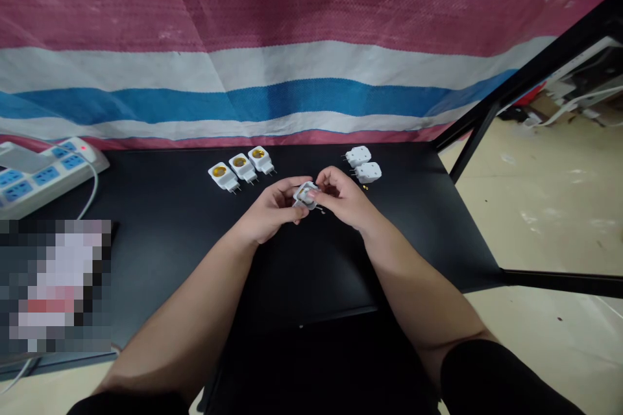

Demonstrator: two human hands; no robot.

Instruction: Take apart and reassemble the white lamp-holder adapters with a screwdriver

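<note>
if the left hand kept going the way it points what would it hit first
The left hand points forward and to the right. Beyond the white adapter that both hands pinch, it would likely meet the right hand first, though depth is hard to judge.

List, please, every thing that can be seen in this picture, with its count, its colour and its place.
tarp: one, striped red, white and blue, hanging behind the table.
table: one, black, under everything.
power strip: one, white with blue sockets and a red light, far left on the table.
open adapters: three, white with brass centres, in a row behind the left hand.
closed adapters: two, white, behind the right hand.
held adapter: one, white with a brass centre, between both hands.
floor: one, beige, to the right of the table.
left hand: one, bare, grip shut on the held adapter.
right hand: one, bare, fingers on the same adapter.
</note>
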